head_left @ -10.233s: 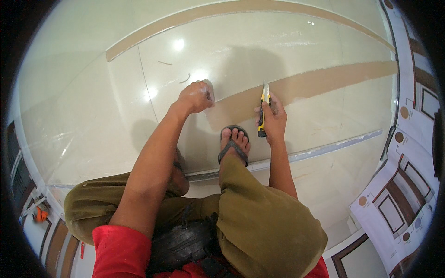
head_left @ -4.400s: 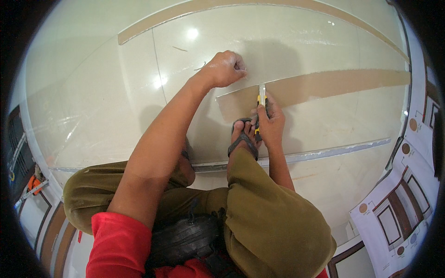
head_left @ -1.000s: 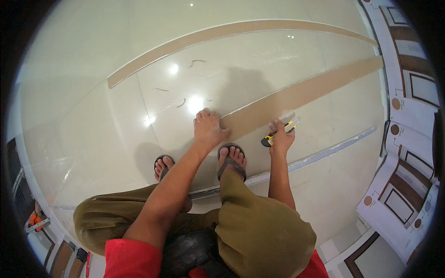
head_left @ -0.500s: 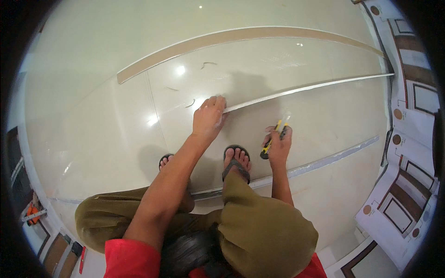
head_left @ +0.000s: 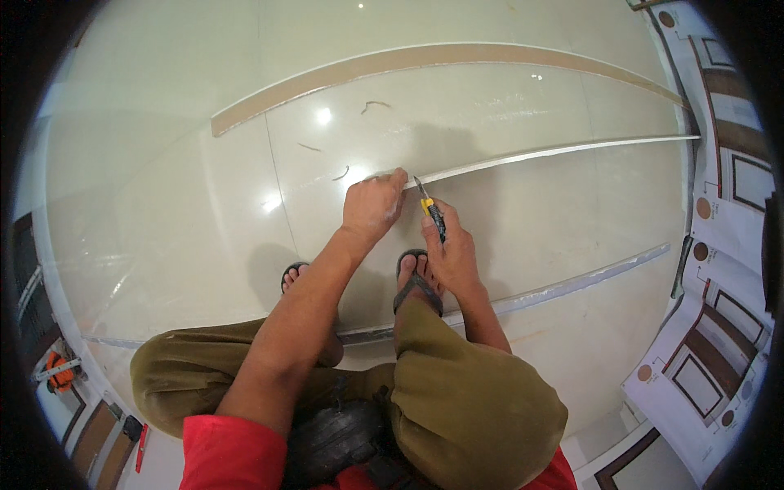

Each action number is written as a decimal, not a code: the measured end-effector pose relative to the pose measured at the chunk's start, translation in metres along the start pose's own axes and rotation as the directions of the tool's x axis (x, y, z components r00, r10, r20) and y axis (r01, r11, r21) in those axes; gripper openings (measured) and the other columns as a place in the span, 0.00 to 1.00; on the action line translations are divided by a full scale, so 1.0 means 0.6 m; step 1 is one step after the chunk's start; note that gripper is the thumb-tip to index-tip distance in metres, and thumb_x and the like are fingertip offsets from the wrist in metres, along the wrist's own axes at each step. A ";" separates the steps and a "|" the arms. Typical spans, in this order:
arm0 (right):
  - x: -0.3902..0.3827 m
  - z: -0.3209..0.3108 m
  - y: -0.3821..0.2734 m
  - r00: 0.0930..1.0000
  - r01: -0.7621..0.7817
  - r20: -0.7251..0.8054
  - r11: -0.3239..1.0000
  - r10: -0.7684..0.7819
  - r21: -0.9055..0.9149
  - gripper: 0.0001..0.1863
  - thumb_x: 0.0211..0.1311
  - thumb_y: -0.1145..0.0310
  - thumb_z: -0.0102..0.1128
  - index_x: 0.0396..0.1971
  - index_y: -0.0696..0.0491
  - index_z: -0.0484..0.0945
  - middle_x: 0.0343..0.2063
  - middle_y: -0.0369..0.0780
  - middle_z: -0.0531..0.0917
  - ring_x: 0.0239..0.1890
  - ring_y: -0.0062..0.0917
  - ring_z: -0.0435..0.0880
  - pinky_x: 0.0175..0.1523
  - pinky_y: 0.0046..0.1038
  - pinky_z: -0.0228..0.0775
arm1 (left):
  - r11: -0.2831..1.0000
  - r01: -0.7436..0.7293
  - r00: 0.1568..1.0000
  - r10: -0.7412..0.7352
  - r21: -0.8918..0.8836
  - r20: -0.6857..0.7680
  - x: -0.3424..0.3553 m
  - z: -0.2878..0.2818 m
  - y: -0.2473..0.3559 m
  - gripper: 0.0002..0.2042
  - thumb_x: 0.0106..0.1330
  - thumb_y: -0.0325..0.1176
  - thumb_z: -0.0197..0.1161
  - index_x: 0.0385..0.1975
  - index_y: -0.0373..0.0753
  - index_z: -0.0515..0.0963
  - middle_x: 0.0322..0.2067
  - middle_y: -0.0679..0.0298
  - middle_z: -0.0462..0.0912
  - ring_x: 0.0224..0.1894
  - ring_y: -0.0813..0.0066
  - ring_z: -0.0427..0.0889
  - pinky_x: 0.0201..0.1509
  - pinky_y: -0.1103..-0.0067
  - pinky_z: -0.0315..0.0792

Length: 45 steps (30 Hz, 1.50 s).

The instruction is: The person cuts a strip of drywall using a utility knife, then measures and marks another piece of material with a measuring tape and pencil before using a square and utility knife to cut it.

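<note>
A long thin white strip [head_left: 555,151] runs from the middle of the view to the right wall, seen edge on. Its near end is in my left hand [head_left: 374,206], whose fingers are closed round it. In my right hand [head_left: 454,249] is a yellow and black utility knife [head_left: 433,211]. The knife's blade points up and away from me, its tip at the strip's edge just right of my left fingers. Whether the blade is cutting into the strip, I cannot make out.
On the glossy tiled floor [head_left: 204,212] lies a wide brown strip [head_left: 457,55] beyond my hands. A grey-white strip [head_left: 588,280] passes by my sandalled feet. Several thin shavings [head_left: 309,148] lie left of the strip. Printed sheets [head_left: 694,359] hang along the right.
My right hand has moved left and up, bringing the utility knife from beside the strip to its edge near my left hand. My left hand still grips the strip's end.
</note>
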State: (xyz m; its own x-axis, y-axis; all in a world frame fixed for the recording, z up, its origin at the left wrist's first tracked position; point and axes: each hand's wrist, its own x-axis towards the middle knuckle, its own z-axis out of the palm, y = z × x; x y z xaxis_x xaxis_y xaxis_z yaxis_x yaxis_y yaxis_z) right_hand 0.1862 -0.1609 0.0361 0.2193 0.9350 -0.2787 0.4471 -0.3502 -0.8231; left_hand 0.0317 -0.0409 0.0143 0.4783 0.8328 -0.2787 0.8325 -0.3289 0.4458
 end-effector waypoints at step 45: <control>0.055 -0.092 0.028 0.976 -0.023 -0.219 0.991 -0.007 -0.132 0.28 0.84 0.61 0.49 0.78 0.50 0.66 0.59 0.56 0.84 0.52 0.49 0.87 0.59 0.41 0.77 | 0.995 0.015 0.963 -0.040 0.095 0.265 0.018 0.014 -0.074 0.11 0.72 0.33 0.62 0.48 0.44 0.88 0.40 0.48 0.90 0.44 0.46 0.89 0.52 0.56 0.82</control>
State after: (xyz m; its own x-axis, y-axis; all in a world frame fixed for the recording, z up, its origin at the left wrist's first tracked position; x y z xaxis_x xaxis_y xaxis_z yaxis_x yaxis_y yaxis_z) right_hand 0.2491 -0.1388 0.0403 0.4010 0.9024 -0.1579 0.5526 -0.3758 -0.7439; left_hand 0.0021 -0.0212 -0.0155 0.5018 0.6975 -0.5115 0.8624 -0.3573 0.3587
